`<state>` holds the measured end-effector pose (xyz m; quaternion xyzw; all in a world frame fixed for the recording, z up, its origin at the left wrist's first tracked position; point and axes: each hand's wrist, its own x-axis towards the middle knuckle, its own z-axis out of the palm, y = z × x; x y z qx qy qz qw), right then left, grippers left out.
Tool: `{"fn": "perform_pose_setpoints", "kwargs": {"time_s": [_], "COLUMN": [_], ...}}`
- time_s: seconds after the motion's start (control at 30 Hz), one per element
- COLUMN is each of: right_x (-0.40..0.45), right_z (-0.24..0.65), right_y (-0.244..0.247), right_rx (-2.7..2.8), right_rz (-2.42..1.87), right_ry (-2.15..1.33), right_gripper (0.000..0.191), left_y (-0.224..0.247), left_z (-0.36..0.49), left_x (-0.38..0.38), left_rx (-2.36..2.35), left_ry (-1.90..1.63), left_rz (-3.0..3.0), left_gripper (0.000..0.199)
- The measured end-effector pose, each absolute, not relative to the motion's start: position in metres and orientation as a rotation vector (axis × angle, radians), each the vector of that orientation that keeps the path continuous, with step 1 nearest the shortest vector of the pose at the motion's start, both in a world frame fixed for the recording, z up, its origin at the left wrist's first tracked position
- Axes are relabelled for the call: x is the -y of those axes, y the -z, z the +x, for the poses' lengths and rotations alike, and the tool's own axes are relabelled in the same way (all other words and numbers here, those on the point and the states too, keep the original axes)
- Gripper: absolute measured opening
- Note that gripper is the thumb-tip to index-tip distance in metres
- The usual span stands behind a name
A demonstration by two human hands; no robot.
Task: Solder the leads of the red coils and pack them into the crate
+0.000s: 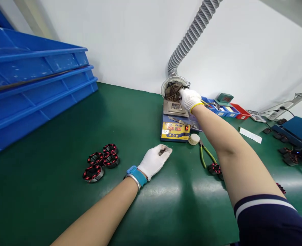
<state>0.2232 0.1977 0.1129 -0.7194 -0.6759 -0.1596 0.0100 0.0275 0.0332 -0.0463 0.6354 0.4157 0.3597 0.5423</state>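
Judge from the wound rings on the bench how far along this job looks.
Possibly done: four rings grouped left of the left hand. In hand: the right hand is at the fan behind the lit unit; its grip is unclear. Perhaps left: rings beside the green pliers.

I face a plain white wall beyond my glossy green tabletop, which reflects pale light.

The left hand and the right hand wear white gloves; the right one has a yellow edge. On the left wrist is a blue band and a silvery ring. The dark navy sleeve has one white stripe.
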Motion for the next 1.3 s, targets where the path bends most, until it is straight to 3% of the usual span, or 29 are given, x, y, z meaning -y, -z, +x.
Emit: {"fn": "perform_pose_setpoints", "kwargs": {"time_s": [0.43, 0.67, 0.83, 0.97, 1.1, 1.2, 1.3], "right_x": [-0.193, -0.175, -0.139, -0.103, -0.063, -0.042, -0.037], "right_z": [0.220, 0.229, 0.221, 0.196, 0.164, 0.154, 0.163], "right_y": [-0.111, -0.128, -0.119, -0.089, -0.058, -0.046, -0.044], "right_rx": [2.178, 2.005, 1.916, 1.844, 1.813, 1.851, 1.796], "right_rz": [-2.276, -2.044, -1.842, -1.841, -1.869, -1.801, -1.602], "right_ry": [0.505, 0.360, 0.061, -0.286, -0.489, -0.752, -1.255], "right_gripper": [0.039, 0.041, 0.042, 0.057, 0.064, 0.054, 0.038], "left_y": [0.045, 0.050, 0.051, 0.048, 0.049, 0.051, 0.051], "left_z": [0.027, 0.030, 0.032, 0.032, 0.026, 0.020, 0.018], "left_x": [-0.034, -0.036, -0.038, -0.037, -0.036, -0.036, -0.036], "left_rx": [-0.977, -0.966, -0.996, -1.017, -1.080, -1.143, -1.055], "left_ry": [-0.872, -0.927, -1.038, -1.150, -1.214, -1.251, -1.277], "left_rz": [1.545, 1.463, 1.377, 1.390, 1.506, 1.578, 1.612], "left_gripper": [0.027, 0.035, 0.048, 0.060, 0.059, 0.057, 0.057]}}
